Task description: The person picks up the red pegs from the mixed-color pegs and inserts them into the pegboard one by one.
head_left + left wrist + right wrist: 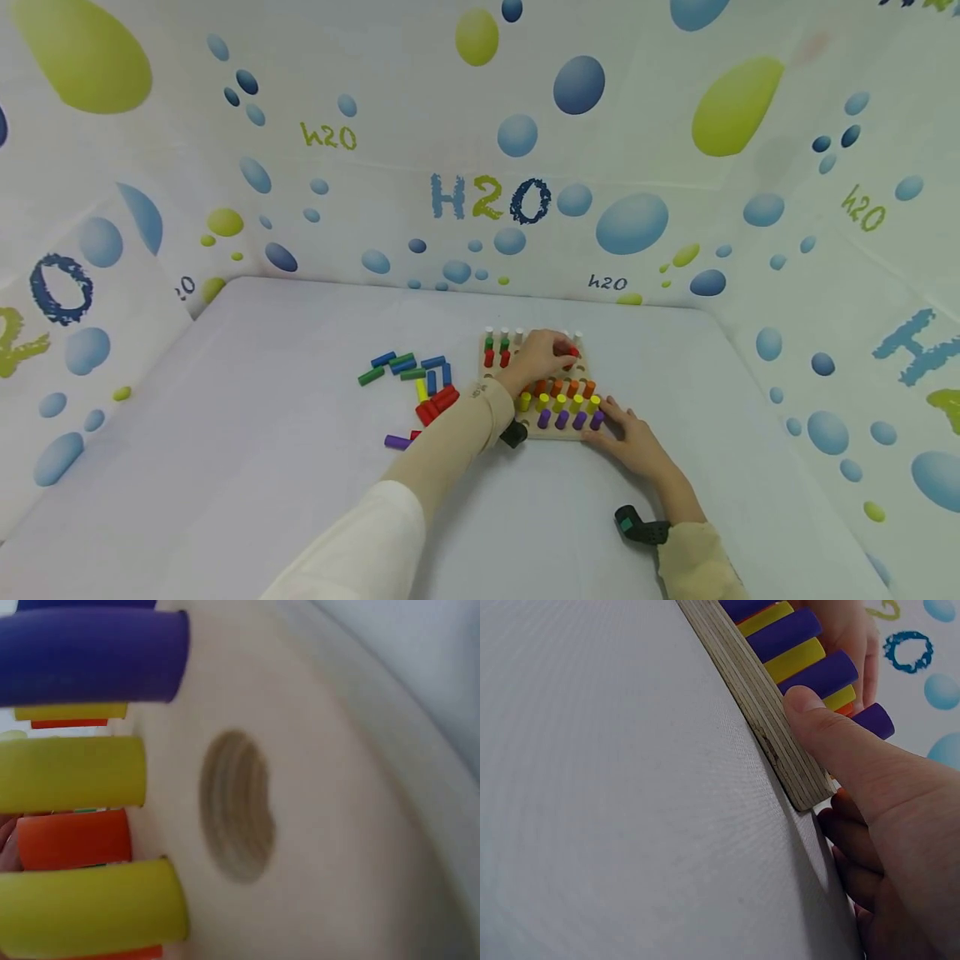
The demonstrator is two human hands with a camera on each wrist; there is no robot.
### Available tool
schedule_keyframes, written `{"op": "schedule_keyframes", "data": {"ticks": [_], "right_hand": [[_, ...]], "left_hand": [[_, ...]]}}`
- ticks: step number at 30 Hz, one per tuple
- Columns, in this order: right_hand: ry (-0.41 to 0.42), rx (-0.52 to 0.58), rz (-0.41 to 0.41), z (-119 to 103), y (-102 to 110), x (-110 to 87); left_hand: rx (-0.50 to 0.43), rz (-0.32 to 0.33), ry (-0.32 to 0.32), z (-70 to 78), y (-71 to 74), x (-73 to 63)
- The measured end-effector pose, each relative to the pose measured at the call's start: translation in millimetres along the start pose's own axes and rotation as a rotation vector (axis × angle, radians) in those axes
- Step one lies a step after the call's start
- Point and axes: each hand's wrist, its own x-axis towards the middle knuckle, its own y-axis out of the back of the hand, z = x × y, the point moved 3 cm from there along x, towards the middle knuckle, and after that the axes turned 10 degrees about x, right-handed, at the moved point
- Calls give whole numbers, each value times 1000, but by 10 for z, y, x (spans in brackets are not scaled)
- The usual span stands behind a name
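A wooden pegboard [564, 434] with rows of coloured pegs lies on the table. Over its far right part my left hand [540, 357] pinches a red peg [573, 352] between its fingertips. My right hand [636, 443] holds the board's near right corner. In the right wrist view its thumb [832, 724] presses on the front edge, and the other fingers curl along the side. White, green and red pegs stand in the far rows; orange, yellow and purple pegs [562, 419] fill nearer ones. The left wrist view shows an unfilled hole [236, 806] beside yellow and purple pegs. My left forearm hides the board's left part.
Loose blue pegs [432, 362], green pegs [371, 376], red pegs [437, 406], a yellow peg [422, 390] and a purple peg [397, 442] lie left of the board. A patterned curtain [420, 133] stands behind the white table [225, 467].
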Motion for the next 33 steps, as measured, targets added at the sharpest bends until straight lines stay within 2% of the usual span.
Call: {"op": "schedule_keyframes", "data": {"ticks": [13,21,29,33], "right_hand": [[-17,1,-3,11,-19,-16],[-19,0,-7,3,-8,-13],[-27,12,-9,-7,-14,-4],[-22,9,-4,1,-17,2]], "left_hand": [[72,14,27,-40,-78,9],[103,4,0,-29,-56,-6],[276,1,6,-12,-77,-30],[324,4,-8,4,-69,-36]]}}
